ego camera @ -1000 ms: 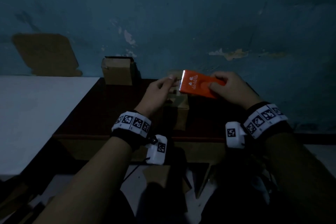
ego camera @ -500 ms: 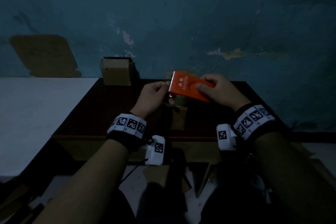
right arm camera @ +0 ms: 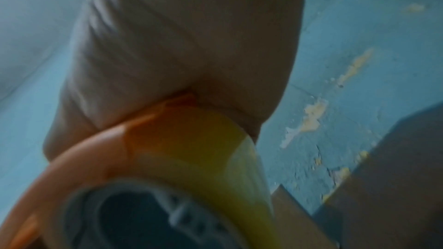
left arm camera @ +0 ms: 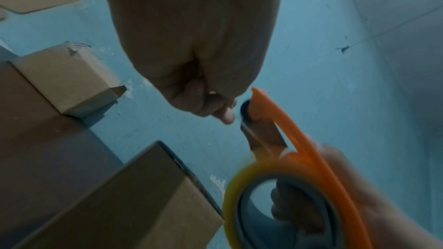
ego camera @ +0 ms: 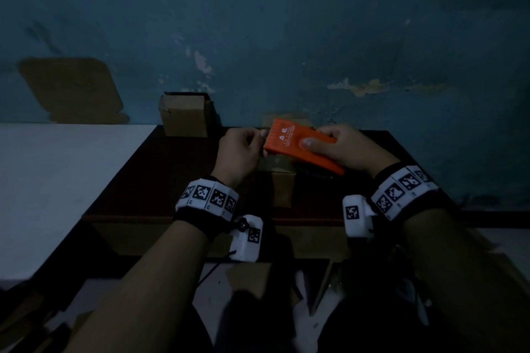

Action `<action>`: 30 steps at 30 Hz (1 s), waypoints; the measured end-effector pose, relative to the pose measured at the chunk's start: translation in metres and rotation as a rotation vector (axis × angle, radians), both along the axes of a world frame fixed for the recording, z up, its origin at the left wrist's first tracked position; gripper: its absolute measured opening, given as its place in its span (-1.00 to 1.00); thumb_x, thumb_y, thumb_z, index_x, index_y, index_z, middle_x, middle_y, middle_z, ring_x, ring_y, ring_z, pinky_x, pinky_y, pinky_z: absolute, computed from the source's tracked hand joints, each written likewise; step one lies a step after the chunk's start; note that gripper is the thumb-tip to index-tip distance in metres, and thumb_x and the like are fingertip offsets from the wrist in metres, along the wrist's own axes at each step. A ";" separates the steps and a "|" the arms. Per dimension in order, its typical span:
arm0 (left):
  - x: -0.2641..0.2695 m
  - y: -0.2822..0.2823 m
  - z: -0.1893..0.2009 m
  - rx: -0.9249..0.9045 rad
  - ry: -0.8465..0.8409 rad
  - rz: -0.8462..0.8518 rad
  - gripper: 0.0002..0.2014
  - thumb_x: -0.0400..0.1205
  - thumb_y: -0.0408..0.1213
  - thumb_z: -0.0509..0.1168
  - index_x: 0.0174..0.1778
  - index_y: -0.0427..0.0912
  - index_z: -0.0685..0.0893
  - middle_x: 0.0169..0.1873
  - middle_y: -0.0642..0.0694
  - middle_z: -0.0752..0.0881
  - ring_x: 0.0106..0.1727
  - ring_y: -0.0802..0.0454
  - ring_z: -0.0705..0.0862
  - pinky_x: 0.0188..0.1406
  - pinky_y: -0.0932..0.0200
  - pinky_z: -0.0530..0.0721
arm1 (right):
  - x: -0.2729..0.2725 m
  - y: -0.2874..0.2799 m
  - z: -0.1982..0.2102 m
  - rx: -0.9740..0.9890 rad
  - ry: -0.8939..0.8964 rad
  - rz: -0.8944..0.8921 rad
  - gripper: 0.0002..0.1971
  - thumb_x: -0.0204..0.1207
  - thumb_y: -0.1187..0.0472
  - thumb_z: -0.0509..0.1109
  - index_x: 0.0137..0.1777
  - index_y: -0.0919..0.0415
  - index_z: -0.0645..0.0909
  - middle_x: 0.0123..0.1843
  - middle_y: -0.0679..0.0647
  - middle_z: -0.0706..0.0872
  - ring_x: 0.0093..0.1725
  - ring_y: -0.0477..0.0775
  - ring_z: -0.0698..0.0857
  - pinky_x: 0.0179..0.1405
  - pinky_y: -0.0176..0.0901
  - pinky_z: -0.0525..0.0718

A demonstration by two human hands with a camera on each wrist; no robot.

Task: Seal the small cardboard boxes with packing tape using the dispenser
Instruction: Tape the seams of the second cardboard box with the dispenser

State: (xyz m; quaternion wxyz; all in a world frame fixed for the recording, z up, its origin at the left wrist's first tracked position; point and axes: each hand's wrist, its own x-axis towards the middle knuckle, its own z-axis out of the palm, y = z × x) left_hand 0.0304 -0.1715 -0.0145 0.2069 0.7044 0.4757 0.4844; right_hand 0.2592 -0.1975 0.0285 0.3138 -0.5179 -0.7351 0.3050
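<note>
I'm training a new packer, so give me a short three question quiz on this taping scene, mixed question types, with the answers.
1. True or false: the right hand grips the orange tape dispenser.
2. Where are the left hand fingertips? A) at the dispenser's toothed end B) flat on the table C) on the far box
3. Fill in: the box nearest the person sits on the dark ____, under the dispenser.

Key: 1 true. 2 A. 3 table. The other box stands untouched by the wall.
</note>
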 end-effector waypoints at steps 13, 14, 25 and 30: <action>-0.003 0.003 0.005 0.125 0.144 -0.020 -0.67 0.73 -0.17 0.23 -0.30 -0.21 0.71 -0.38 -0.05 0.75 -0.31 0.09 0.70 -0.32 0.18 0.56 | 0.005 -0.003 0.003 -0.120 -0.088 0.088 -0.47 0.36 -0.25 0.45 0.11 0.20 0.69 -0.05 0.14 0.80 -0.16 0.04 0.76 -0.06 -0.05 0.67; -0.002 0.002 0.006 0.160 0.165 -0.015 -0.66 0.73 -0.17 0.22 -0.31 -0.24 0.70 -0.39 -0.06 0.74 -0.33 0.07 0.70 -0.34 0.17 0.54 | 0.007 -0.003 0.003 -0.129 -0.086 0.088 -0.45 0.33 -0.29 0.42 0.13 0.12 0.71 -0.02 0.12 0.81 -0.11 0.04 0.78 0.00 -0.03 0.68; -0.005 0.000 0.009 0.197 0.204 -0.043 -0.71 0.73 -0.20 0.23 -0.23 -0.24 0.73 -0.33 -0.04 0.75 -0.29 0.09 0.69 -0.30 0.19 0.55 | 0.007 -0.008 -0.001 -0.115 -0.031 0.106 -0.36 0.21 -0.34 0.53 0.18 0.07 0.71 0.00 0.10 0.82 -0.04 0.14 0.80 0.07 0.05 0.71; -0.007 0.002 0.006 0.164 0.172 -0.051 -0.73 0.73 -0.20 0.23 -0.18 -0.21 0.75 -0.31 -0.02 0.75 -0.25 0.11 0.70 -0.25 0.20 0.58 | 0.003 -0.007 0.002 -0.174 -0.096 0.142 -0.33 0.13 -0.32 0.56 0.25 -0.05 0.66 0.09 -0.05 0.80 0.04 0.01 0.79 0.19 0.13 0.72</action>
